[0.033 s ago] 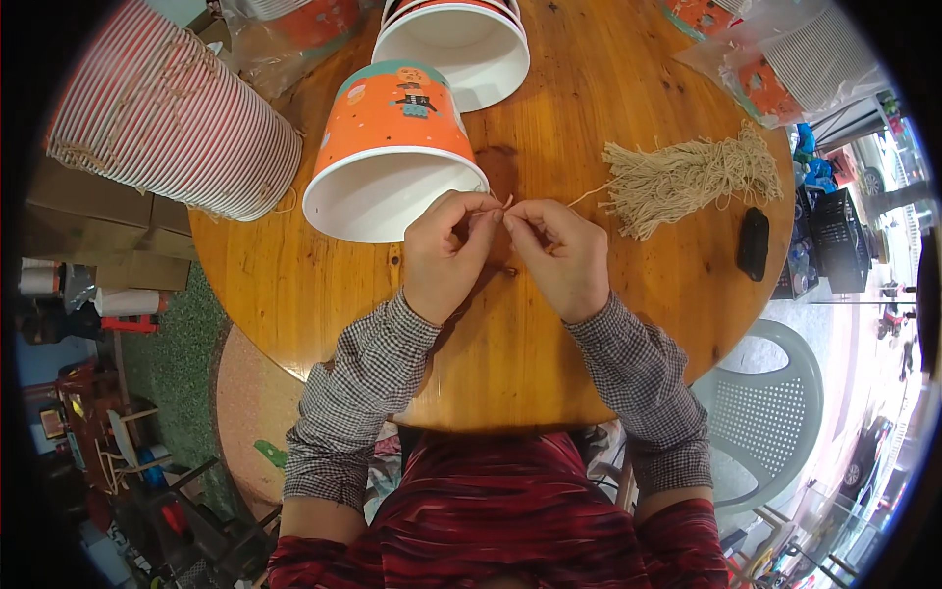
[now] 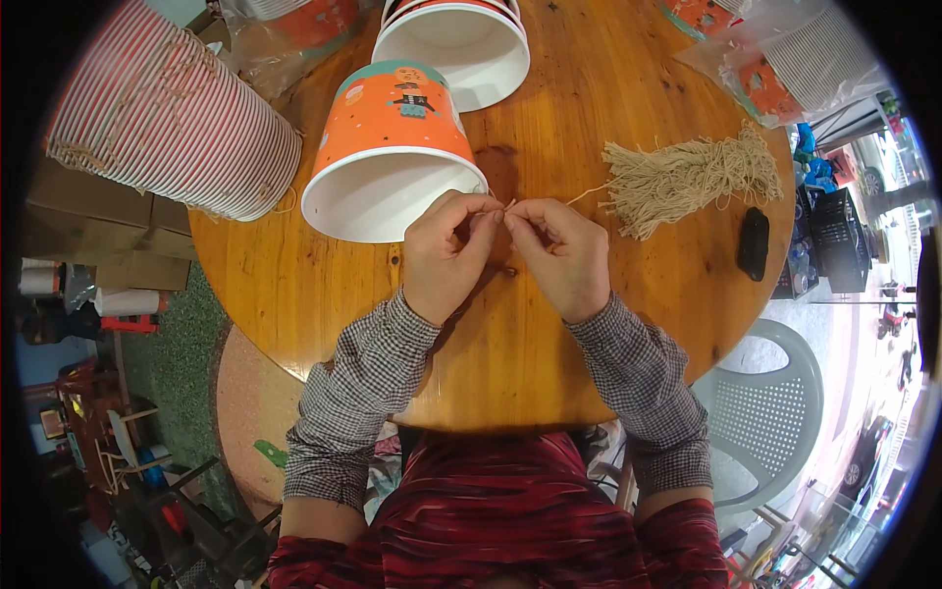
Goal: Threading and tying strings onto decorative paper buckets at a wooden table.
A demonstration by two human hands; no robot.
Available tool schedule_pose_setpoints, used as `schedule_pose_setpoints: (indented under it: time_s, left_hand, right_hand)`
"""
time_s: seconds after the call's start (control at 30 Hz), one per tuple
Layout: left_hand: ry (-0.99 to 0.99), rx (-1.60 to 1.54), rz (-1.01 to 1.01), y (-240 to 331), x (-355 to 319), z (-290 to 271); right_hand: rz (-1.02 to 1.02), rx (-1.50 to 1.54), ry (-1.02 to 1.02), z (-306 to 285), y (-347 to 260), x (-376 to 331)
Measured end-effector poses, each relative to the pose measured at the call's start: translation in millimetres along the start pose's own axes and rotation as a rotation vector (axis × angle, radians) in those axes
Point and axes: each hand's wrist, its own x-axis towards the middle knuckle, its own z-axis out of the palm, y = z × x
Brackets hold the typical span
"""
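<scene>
Over the surface (image 2: 520, 373), fingers (image 2: 475, 203) of the left hand (image 2: 442, 257) and right hand (image 2: 574, 261) pinch thin string (image 2: 589, 192) that looks light, soft and bendy, best held near its tip.

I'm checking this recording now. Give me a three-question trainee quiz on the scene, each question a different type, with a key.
1. Multiple choice: what are the left hand and right hand pinching at their fingertips?
a) a metal spoon
b) thin beige string
c) a plastic lid

2. True or false: the nearest orange bucket has its white-lined opening turned toward the lower edge of the picture.

3. Fill in the blank: the bundle of loose strands lies to the ____ of both hands.

Key: 1. b; 2. true; 3. right
</scene>
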Motion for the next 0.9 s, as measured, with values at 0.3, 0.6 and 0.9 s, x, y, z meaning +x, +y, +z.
schedule_pose_setpoints:
  time_s: [0.3, 0.6, 0.9]
  left_hand:
    - [-0.069, 0.08, 0.072, 0, 1, -6]
    - [-0.198, -0.418, -0.206, -11, 6, -11]
    - [-0.298, -0.632, -0.483, -8, 7, -19]
  right_hand:
    - [0.225, 0.189, -0.113, -8, -2, 6]
    - [0.014, 0.016, -0.093, -3, -4, 4]
    - [-0.064, -0.105, -0.052, -1, -12, 0]
